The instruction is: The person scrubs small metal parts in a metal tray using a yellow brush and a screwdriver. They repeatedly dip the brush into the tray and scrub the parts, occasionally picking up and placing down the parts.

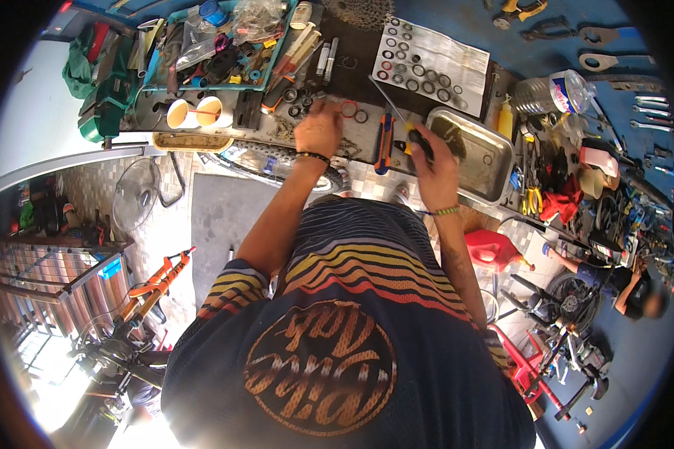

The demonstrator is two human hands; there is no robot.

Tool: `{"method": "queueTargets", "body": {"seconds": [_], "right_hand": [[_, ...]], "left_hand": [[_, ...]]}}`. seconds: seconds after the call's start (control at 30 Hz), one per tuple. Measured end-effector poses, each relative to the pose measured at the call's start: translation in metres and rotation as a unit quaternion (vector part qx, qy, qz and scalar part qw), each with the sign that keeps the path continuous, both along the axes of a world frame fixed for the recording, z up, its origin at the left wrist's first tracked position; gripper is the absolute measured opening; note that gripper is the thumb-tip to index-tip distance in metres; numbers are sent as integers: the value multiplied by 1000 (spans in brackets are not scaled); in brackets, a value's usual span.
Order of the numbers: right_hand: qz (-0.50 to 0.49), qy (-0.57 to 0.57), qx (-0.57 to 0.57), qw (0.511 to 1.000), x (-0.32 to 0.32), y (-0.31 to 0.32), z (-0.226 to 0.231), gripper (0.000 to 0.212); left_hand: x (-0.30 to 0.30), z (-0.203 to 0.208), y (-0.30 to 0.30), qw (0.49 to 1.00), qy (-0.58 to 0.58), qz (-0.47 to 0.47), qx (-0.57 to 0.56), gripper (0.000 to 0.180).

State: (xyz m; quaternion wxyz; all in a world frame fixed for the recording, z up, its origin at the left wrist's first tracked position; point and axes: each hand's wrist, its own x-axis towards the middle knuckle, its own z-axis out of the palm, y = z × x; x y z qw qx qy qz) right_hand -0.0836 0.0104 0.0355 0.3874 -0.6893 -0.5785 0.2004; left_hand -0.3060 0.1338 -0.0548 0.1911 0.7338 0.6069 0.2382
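My right hand [436, 173] is closed round the handle of a screwdriver [388, 98], whose long thin shaft points up and left over the bench. Beneath my left hand [319, 133] lie small loose metal parts [285, 129]. Its fingers are bent together beside a red ring [348, 108] and a dark ring [361, 117]; whatever they grip is hidden. Between my hands lies a blue and orange utility knife [384, 144]. A metal tray [502, 169] with dark liquid and a small ring in it sits next to my right hand.
A white sheet [468, 60] bears rows of rings and seals. At the back left stands a teal tray [153, 84] full of parts. Two cups [178, 114] stand on the bench's near side. A clear plastic bottle [538, 95] lies at right. Another person [630, 290] sits near a bicycle at far right.
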Motion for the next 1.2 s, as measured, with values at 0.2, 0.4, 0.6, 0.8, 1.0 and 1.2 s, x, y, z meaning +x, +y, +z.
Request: {"method": "queueTargets", "body": {"seconds": [0.2,0.4,0.6,0.8,1.0,1.2], "right_hand": [[25,-116,-111,987,-58,41,-27,55],[59,-321,-165,931,-92,55,-61,65],[61,-323,-80,941,-92,50,-72,68],[38,108,-64,991,-65,45,-33,56],[85,395,-54,913,-31,17,17,57],[58,88,102,989,-5,0,67,56]], "left_hand": [[-19,-2,9,993,108,-31,-39,16],[-16,-16,26,982,170,-61,-63,21],[-14,5,29,973,182,-76,-116,30],[-23,15,20,964,-218,-89,-122,21],[14,93,-23,646,-639,-125,-398,17],[49,108,-43,527,-659,-196,-499,21]]}}
